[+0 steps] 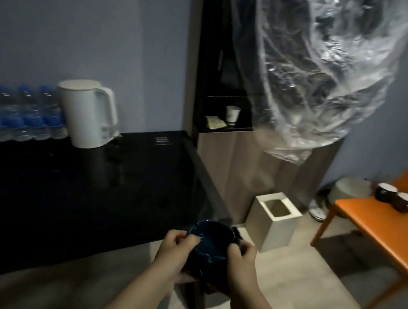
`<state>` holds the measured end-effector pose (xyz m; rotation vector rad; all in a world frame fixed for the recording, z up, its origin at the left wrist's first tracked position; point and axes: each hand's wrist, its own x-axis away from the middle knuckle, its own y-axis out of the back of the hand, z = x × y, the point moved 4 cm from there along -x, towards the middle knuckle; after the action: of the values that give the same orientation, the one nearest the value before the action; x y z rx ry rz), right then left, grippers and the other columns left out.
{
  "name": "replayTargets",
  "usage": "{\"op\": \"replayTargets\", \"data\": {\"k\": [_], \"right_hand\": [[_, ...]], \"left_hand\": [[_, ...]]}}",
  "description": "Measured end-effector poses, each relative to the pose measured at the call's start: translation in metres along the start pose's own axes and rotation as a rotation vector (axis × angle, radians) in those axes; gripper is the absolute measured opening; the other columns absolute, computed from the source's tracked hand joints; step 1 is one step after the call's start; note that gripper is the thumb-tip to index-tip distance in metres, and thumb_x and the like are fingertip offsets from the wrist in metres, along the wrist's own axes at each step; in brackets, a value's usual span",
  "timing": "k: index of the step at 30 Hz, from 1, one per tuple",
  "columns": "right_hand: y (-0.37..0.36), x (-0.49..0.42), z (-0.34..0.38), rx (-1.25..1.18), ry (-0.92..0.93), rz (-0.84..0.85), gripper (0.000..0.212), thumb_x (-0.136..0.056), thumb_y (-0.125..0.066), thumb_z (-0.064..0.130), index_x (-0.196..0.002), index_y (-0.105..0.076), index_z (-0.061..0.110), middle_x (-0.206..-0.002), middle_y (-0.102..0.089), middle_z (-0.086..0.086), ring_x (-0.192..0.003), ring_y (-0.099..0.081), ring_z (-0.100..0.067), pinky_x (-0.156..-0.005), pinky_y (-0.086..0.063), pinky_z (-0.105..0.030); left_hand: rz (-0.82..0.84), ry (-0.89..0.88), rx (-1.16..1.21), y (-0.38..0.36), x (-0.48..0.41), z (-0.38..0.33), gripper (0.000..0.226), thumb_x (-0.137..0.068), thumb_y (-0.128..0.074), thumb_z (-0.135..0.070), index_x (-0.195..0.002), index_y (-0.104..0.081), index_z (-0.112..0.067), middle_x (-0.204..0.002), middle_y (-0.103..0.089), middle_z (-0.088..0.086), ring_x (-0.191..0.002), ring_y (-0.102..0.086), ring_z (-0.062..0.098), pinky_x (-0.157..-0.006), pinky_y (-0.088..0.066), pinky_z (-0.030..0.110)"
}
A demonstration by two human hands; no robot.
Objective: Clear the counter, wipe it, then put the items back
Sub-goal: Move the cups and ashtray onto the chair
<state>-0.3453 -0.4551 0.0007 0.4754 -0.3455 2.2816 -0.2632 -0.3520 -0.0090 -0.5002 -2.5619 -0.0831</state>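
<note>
Ashtray (213, 238) is pinched at its rim by left hand (176, 251) and right hand (242, 262) at the black counter's (85, 189) corner. That fingertip hold may slip and drop it on the hard floor (309, 291). Kettle (86, 114) and water bottles (22, 112) stand at the back, and two cups (395, 196) sit on an orange chair (385, 231) — the room is dim.

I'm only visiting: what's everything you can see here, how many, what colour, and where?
counter: one, black, left side
water bottles: at least four, clear with blue caps, counter's back left
kettle: one, white, on counter beside bottles
dish: one, dark blue, held at counter's near corner
paper cup: one, white, cabinet shelf
bin: one, white, floor beside counter
bench: one, orange, right
cups: two, dark, on bench
plastic cover: one, clear, hanging above
left hand: one, grips dish's left rim
right hand: one, grips dish's right rim
</note>
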Motion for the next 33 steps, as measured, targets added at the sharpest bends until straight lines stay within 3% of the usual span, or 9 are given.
{"op": "replayTargets", "data": {"k": [6,11,14,18,23,28,33], "right_hand": [[0.162,-0.061,0.049,0.007,-0.03,-0.125,0.02,-0.098,-0.034,0.023,-0.118,-0.029,0.024,-0.111,-0.049,-0.01,-0.089,-0.053,-0.024,-0.051,-0.05,-0.03],[0.261,-0.103,0.078,-0.023,-0.065,-0.236,0.027,-0.097,-0.036,0.02,-0.122,-0.027,0.025,-0.123,-0.047,-0.017,-0.103,-0.055,-0.035,-0.049,-0.05,-0.03],[0.303,-0.132,0.091,-0.058,-0.08,-0.282,0.024,-0.097,-0.035,0.02,-0.119,-0.027,0.026,-0.122,-0.047,-0.016,-0.102,-0.055,-0.034,-0.049,-0.05,-0.03],[0.351,-0.183,0.105,-0.075,-0.111,-0.344,0.023,-0.097,-0.035,0.019,-0.118,-0.028,0.026,-0.116,-0.045,-0.012,-0.097,-0.054,-0.031,-0.053,-0.053,-0.033],[0.408,-0.275,0.14,-0.088,-0.148,-0.4,0.025,-0.097,-0.037,0.02,-0.119,-0.03,0.027,-0.12,-0.044,-0.011,-0.101,-0.053,-0.032,-0.052,-0.053,-0.033],[0.465,-0.358,0.184,-0.133,-0.151,-0.465,0.022,-0.096,-0.039,0.019,-0.116,-0.033,0.026,-0.123,-0.047,-0.012,-0.102,-0.055,-0.033,-0.068,-0.056,-0.042],[0.534,-0.419,0.211,-0.204,-0.147,-0.497,0.017,-0.095,-0.039,0.019,-0.108,-0.033,0.028,-0.121,-0.048,-0.011,-0.104,-0.056,-0.035,-0.071,-0.058,-0.047]], "left_hand": [[0.134,0.035,-0.041,-0.186,-0.01,-0.005,0.019,-0.091,-0.058,-0.02,-0.108,-0.051,-0.019,-0.102,-0.055,0.007,-0.089,-0.057,0.025,-0.058,-0.056,0.038],[0.243,0.076,-0.078,-0.302,-0.024,-0.009,0.019,-0.09,-0.059,-0.017,-0.106,-0.051,-0.019,-0.099,-0.055,0.008,-0.089,-0.058,0.027,-0.074,-0.058,0.047],[0.301,0.097,-0.101,-0.357,-0.043,-0.012,0.02,-0.089,-0.06,-0.016,-0.107,-0.051,-0.02,-0.099,-0.056,0.007,-0.087,-0.058,0.027,-0.074,-0.058,0.046],[0.334,0.131,-0.152,-0.428,-0.083,-0.012,0.017,-0.089,-0.061,-0.017,-0.104,-0.051,-0.019,-0.103,-0.057,0.009,-0.088,-0.059,0.028,-0.066,-0.058,0.043],[0.331,0.126,-0.154,-0.522,-0.155,-0.029,0.018,-0.089,-0.06,-0.018,-0.103,-0.05,-0.023,-0.104,-0.058,0.009,-0.091,-0.06,0.029,-0.075,-0.058,0.049],[0.382,0.145,-0.201,-0.62,-0.216,-0.057,0.014,-0.088,-0.059,-0.017,-0.1,-0.051,-0.021,-0.105,-0.061,0.014,-0.092,-0.062,0.031,-0.069,-0.059,0.045],[0.44,0.112,-0.272,-0.719,-0.251,-0.071,0.013,-0.088,-0.059,-0.017,-0.098,-0.051,-0.02,-0.102,-0.062,0.013,-0.089,-0.064,0.031,-0.073,-0.058,0.048]]}}
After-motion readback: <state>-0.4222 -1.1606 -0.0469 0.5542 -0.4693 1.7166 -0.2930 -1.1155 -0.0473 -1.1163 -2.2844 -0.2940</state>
